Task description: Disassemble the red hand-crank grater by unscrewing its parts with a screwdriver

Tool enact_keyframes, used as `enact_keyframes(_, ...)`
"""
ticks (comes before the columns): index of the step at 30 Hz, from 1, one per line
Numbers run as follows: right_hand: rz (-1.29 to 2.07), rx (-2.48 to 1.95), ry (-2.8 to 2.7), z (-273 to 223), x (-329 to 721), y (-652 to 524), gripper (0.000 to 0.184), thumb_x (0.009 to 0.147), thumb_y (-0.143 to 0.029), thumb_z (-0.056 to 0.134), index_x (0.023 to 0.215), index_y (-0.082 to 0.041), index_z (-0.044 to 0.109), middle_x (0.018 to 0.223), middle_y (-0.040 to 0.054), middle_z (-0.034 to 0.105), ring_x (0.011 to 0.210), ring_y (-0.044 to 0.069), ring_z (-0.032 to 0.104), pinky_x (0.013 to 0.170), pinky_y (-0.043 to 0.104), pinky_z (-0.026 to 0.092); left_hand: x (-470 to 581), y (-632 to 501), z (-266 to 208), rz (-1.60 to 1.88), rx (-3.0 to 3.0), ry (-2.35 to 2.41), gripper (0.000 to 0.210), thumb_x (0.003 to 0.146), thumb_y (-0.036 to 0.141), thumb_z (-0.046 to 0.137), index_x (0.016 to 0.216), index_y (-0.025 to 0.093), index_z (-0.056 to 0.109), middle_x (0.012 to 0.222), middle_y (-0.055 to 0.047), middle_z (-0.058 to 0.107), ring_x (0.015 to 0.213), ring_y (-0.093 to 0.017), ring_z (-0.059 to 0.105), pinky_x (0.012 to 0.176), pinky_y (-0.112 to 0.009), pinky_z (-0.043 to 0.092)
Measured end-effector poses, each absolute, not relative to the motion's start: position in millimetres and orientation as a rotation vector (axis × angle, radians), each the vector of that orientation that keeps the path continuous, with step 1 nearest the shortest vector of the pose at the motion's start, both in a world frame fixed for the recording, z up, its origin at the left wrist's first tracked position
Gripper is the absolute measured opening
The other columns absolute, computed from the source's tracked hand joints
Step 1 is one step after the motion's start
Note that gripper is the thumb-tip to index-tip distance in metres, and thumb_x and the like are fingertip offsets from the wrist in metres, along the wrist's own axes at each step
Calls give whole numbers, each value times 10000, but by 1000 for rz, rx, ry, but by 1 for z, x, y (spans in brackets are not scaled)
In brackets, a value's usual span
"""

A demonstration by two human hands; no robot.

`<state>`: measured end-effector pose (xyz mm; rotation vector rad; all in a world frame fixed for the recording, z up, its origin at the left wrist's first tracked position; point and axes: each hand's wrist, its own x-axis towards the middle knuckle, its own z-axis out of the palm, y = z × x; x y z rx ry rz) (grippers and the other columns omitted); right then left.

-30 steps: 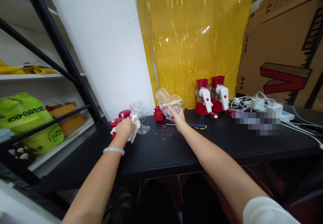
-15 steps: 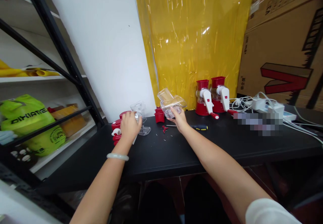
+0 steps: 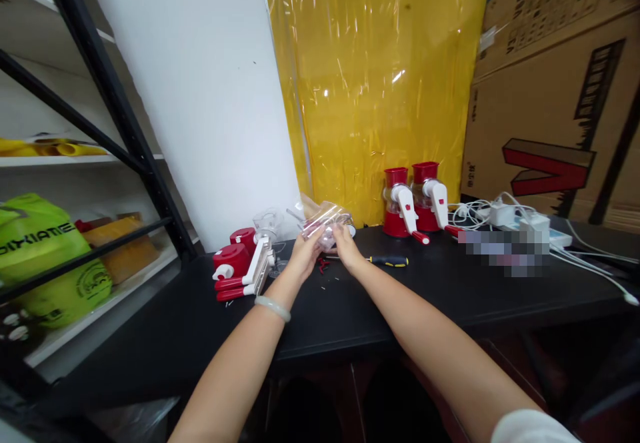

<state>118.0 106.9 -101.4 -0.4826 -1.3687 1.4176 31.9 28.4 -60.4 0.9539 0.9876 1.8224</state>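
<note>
Both hands are closed around a clear plastic grater housing (image 3: pixel 323 222), raised just over the black table. My left hand (image 3: pixel 304 256) grips its near left side, and my right hand (image 3: pixel 346 246) holds its right side. A thin rod-like piece sticks out at the upper left; I cannot tell what it belongs to. Below lie small red parts (image 3: pixel 324 266) and a screwdriver (image 3: pixel 389 261) with a dark blue and yellow handle. Left of my hands are red grater bases (image 3: pixel 233 258) and white cranks (image 3: pixel 257 266) with red handles.
Two assembled red-and-white rotary graters (image 3: pixel 397 203) stand at the back right. Beyond them are white cables and a power strip (image 3: pixel 543 226). A large cardboard box (image 3: pixel 540 96) rises on the right, and a shelf rack (image 3: pixel 145 156) borders the left.
My left hand has left the white cranks and moved right to the clear housing. The housing has been lowered and turned in my right hand. The view has shifted slightly.
</note>
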Motion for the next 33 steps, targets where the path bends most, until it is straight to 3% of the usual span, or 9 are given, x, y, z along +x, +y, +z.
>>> enact_keyframes(3, 1131, -483, -1656, -99, 124, 109, 538, 897, -666, 427, 1141, -218, 598, 1194, 115, 622, 1175, 266, 583, 988, 444, 494, 20, 26, -62, 1824, 756, 953, 383, 801, 398, 761, 1091, 162, 682, 1041, -97, 743, 877, -185, 716, 837, -321, 570)
enact_keyframes(6, 831, -569, -1838, -91, 131, 112, 532, 911, -623, 461, 1141, -178, 640, 1212, 142, 631, 1207, 273, 556, 1079, 445, 395, 10, 21, -58, 1807, 680, 891, 402, 904, 481, 617, 1124, 151, 682, 1064, -120, 735, 930, -211, 718, 864, -356, 584)
enact_keyframes(11, 693, -832, -2100, -62, 148, 125, 449, 955, -556, 430, 960, -174, 666, 1004, 124, 704, 963, 240, 654, 881, 362, 476, 1, 15, -49, 1850, 615, 833, 529, 947, 577, 476, 1225, 160, 646, 1135, -145, 718, 1003, -234, 712, 865, -353, 589)
enact_keyframes(17, 576, -1021, -2826, -49, 202, 153, 416, 565, -537, 834, 728, -208, 638, 780, 57, 696, 693, 223, 627, 614, 318, 444, -2, 16, -49, 1906, 616, 813, 571, 937, 636, 432, 1202, 178, 645, 1183, -143, 700, 1028, -241, 704, 868, -366, 586)
enact_keyframes(20, 615, -1106, -2854, -67, 228, 169, 485, 463, -521, 868, 747, -208, 630, 770, 37, 679, 700, 208, 613, 590, 297, 430, 2, 16, -50, 1962, 609, 854, 467, 935, 583, 496, 1179, 215, 646, 1178, -124, 699, 1034, -244, 699, 885, -407, 576)
enact_keyframes(23, 715, -1097, -2800, -91, 241, 184, 545, 451, -522, 863, 823, -206, 621, 795, 26, 671, 695, 191, 607, 588, 285, 428, 5, 15, -50, 2049, 586, 891, 346, 914, 477, 600, 1152, 228, 630, 1140, -101, 703, 981, -233, 704, 901, -452, 561)
enact_keyframes(30, 874, -938, -2657, -115, 254, 197, 405, 593, -460, 803, 798, -196, 574, 768, 21, 642, 682, 162, 579, 621, 276, 428, 5, 19, -57, 2153, 574, 801, 222, 812, 264, 637, 1013, 203, 563, 903, -40, 660, 815, -175, 669, 842, -411, 562)
enact_keyframes(33, 899, -863, -2592, -110, 259, 193, 402, 619, -469, 797, 810, -193, 576, 777, 20, 647, 697, 159, 591, 629, 272, 438, 8, 23, -62, 2244, 556, 853, 287, 779, 217, 653, 1010, 238, 484, 920, -14, 626, 839, -162, 652, 828, -394, 563)
